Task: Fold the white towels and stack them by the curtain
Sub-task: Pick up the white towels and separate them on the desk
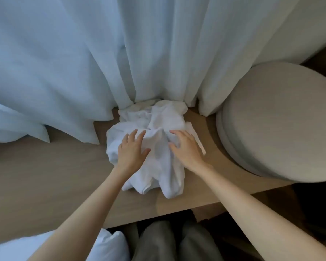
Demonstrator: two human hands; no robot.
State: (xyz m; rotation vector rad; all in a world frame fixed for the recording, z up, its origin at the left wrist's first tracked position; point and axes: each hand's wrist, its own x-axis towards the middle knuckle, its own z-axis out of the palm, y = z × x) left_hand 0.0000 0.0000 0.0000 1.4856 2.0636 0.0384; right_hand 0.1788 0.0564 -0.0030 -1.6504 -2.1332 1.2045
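Both hands, left and right, flat on crumpled white towels, wooden table, curtain behind.

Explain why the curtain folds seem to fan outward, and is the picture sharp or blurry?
Head view: wide-angle lens distortion splays the folds of the pale blue-white sheer curtain toward the corners; cool daylight glows through it, without glare; the crumpled white cloth towels look soft, their fine weave smeared; shadows are faint.

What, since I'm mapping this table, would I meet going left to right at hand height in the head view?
curtain hem → left hand → right hand → round cushioned seat
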